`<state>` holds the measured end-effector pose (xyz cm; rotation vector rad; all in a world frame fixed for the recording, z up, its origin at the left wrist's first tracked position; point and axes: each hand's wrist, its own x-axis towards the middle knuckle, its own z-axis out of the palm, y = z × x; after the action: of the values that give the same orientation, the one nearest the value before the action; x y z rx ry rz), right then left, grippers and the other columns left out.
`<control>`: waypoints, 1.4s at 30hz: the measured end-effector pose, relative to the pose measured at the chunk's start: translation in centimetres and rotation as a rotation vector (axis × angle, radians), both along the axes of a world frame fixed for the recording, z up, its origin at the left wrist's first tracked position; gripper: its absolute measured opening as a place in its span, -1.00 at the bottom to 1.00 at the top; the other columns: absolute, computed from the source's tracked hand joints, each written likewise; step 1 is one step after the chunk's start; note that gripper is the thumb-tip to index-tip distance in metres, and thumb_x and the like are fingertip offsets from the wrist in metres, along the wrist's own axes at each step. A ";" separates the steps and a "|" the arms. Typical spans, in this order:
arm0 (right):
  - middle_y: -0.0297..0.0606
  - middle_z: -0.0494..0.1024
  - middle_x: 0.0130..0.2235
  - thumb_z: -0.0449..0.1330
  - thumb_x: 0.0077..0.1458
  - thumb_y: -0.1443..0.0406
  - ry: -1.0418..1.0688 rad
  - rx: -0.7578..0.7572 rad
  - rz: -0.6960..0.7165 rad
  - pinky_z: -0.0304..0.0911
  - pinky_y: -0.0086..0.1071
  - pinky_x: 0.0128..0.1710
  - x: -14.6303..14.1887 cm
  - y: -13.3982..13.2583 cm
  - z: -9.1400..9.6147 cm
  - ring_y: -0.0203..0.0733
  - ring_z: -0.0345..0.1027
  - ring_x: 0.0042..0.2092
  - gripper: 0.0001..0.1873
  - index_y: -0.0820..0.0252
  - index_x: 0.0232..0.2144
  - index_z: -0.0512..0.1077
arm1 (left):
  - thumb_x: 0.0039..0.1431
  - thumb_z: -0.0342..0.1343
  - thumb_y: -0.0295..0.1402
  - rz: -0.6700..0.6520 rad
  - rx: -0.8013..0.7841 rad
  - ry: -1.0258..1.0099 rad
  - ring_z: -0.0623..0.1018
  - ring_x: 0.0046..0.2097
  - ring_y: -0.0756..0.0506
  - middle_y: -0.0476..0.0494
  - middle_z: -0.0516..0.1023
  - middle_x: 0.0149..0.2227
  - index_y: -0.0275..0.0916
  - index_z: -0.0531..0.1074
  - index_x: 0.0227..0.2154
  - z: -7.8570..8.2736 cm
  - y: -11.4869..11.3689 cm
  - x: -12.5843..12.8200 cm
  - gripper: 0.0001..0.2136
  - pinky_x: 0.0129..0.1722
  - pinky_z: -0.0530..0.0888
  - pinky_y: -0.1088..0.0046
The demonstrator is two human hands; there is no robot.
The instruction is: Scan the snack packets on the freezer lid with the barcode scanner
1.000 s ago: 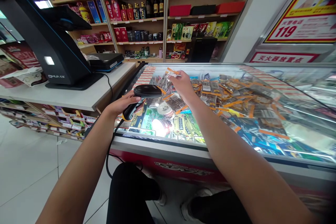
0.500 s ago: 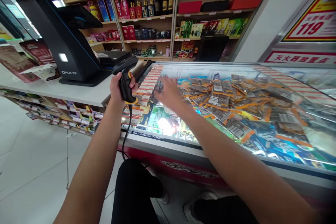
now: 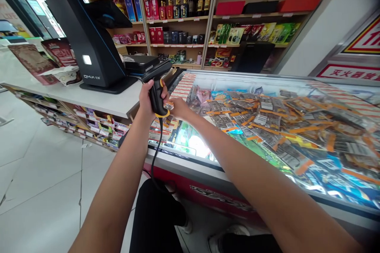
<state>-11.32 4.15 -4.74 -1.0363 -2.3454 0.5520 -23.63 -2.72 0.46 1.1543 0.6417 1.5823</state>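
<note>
My left hand (image 3: 145,97) is wrapped round the handle of a black barcode scanner (image 3: 157,91) with orange trim, held upright over the left end of a glass-topped chest freezer (image 3: 208,165). The scanner's cable (image 3: 153,154) hangs down toward my legs. My right hand (image 3: 179,107) is curled right beside the scanner's handle, touching it, with its fingertips partly hidden and something small and shiny at them. Several snack packets with orange strips (image 3: 267,120) lie spread over the freezer's glass to the right of both hands.
A black checkout terminal (image 3: 89,47) stands on a white counter (image 3: 97,101) to the left, with a flat black device (image 3: 139,63) behind it. Wooden shelves (image 3: 190,4) of bottles and boxes fill the back wall. White tiled floor (image 3: 44,174) lies at the lower left.
My left hand lifted the scanner from lying over the glass to upright near the counter's edge. My right hand let the packets lie and drew back left to the scanner's handle.
</note>
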 end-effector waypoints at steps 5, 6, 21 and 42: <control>-0.01 0.55 0.12 0.31 0.14 0.32 0.174 0.106 -0.063 0.23 -0.12 0.18 6.2 -0.3 1.7 0.08 0.40 0.16 -0.57 0.30 0.07 0.53 | 0.09 0.07 0.06 -0.057 0.020 0.119 0.32 -0.61 0.04 0.04 0.28 -0.62 -0.22 0.41 -0.37 -0.2 -0.2 0.5 -0.61 -0.60 0.31 0.51; -0.01 0.53 0.14 0.30 0.14 0.33 0.195 0.116 -0.091 0.22 -0.10 0.20 7.7 -0.4 2.0 0.07 0.39 0.17 -0.54 0.29 0.10 0.51 | 0.08 0.09 0.05 -0.093 0.022 0.160 0.32 -0.61 0.04 0.03 0.30 -0.62 -0.22 0.41 -0.38 -0.2 -0.3 0.6 -0.62 -0.60 0.30 0.51; -0.11 0.53 0.16 0.25 0.16 0.32 0.202 0.097 -0.260 0.30 -0.05 0.15 15.1 -2.0 3.7 0.13 0.42 0.15 -0.55 0.20 0.11 0.53 | 0.27 0.04 -0.03 -0.328 -0.054 0.661 0.39 -0.57 0.00 -0.11 0.46 -0.58 -0.29 0.45 -0.49 -1.7 -0.7 1.4 -0.58 -0.51 0.36 0.48; 0.04 0.52 0.12 0.27 0.13 0.34 -0.010 0.038 -0.335 0.27 0.06 0.09 17.2 -1.8 4.8 0.28 0.38 0.12 -0.55 0.25 0.10 0.53 | 0.16 0.12 0.01 -0.271 -0.058 0.493 0.37 -0.58 -0.01 -0.11 0.42 -0.58 -0.27 0.46 -0.46 -1.0 -1.1 2.2 -0.61 -0.59 0.33 0.48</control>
<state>5.89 2.34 0.10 -1.3789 -2.1169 0.3728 -21.46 -3.78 -0.58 1.5329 0.8013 1.0477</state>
